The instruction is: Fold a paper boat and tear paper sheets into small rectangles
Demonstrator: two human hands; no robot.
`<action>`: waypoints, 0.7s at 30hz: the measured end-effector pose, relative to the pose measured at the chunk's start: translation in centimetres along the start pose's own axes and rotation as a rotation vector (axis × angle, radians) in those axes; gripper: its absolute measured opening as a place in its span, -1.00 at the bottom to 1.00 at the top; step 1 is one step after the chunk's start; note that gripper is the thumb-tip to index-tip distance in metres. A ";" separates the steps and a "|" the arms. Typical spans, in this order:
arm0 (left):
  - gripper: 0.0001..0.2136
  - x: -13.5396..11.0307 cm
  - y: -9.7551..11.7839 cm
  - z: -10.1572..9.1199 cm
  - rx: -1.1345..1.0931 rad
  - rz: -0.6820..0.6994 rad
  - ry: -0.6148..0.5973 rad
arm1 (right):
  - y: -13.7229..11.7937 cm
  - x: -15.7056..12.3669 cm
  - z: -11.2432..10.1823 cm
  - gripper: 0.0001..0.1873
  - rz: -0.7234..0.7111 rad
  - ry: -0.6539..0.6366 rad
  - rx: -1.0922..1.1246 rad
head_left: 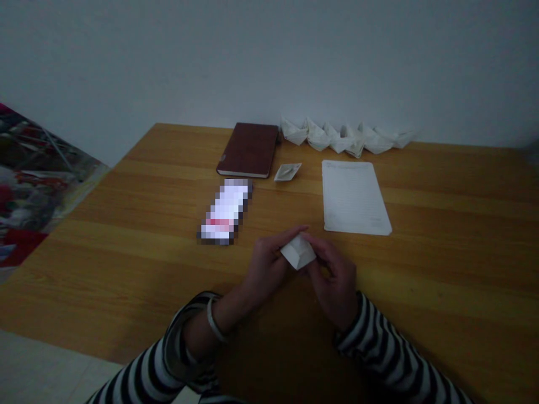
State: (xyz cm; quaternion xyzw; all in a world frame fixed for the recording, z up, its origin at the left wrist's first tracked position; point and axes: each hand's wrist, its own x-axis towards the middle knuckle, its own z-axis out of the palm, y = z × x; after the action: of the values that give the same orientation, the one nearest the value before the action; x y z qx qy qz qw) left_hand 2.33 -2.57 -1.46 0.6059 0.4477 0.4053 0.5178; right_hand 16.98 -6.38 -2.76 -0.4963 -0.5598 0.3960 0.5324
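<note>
A small folded piece of white paper (298,252) is held above the near middle of the table, between both hands. My left hand (268,264) grips its left side, fingers closed, with a bracelet on that wrist. From the right, my right hand (336,276) pinches the same paper between thumb and fingers. Beyond the hands lies a stack of lined white paper sheets (356,196). A single folded paper boat (288,172) rests left of the sheets. Several more folded paper boats (337,137) stand in a row by the wall.
On the wooden table (138,224), a dark red-brown notebook (249,149) lies near the back edge. In front of it is a phone (225,212) with a lit, blurred screen. A pale wall (269,62) borders the table's far side. Red and mixed items (25,191) sit beyond the left edge.
</note>
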 end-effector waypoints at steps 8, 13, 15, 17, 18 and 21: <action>-0.61 0.9 0.3 -0.4 -0.633 -0.196 -0.282 | 0.5 1.1 -0.7 -0.77 0.105 0.109 0.132; -0.68 1.1 -0.3 0.0 -0.635 -0.306 -0.045 | 0.0 0.7 -0.2 -0.77 0.156 -0.039 0.226; -0.60 1.1 -0.3 0.2 -0.616 -0.326 0.013 | -0.3 0.7 0.1 -0.73 0.187 -0.034 0.293; -0.56 1.1 -0.2 0.3 -0.644 -0.325 0.007 | -0.4 0.9 0.2 -0.66 0.240 0.035 0.328; -0.58 1.1 -0.2 0.4 -0.660 -0.318 -0.004 | -0.3 1.1 0.2 -0.65 0.271 0.070 0.328; -0.67 1.0 -0.2 0.5 -0.661 -0.297 -0.031 | -0.1 1.6 0.0 -0.67 0.332 0.127 0.288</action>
State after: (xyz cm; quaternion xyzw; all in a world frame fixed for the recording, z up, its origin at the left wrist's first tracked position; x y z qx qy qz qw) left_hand 3.05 -1.69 -1.71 0.3401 0.3677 0.4391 0.7458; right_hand 17.06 -4.83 -2.33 -0.5246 -0.3734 0.5219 0.5595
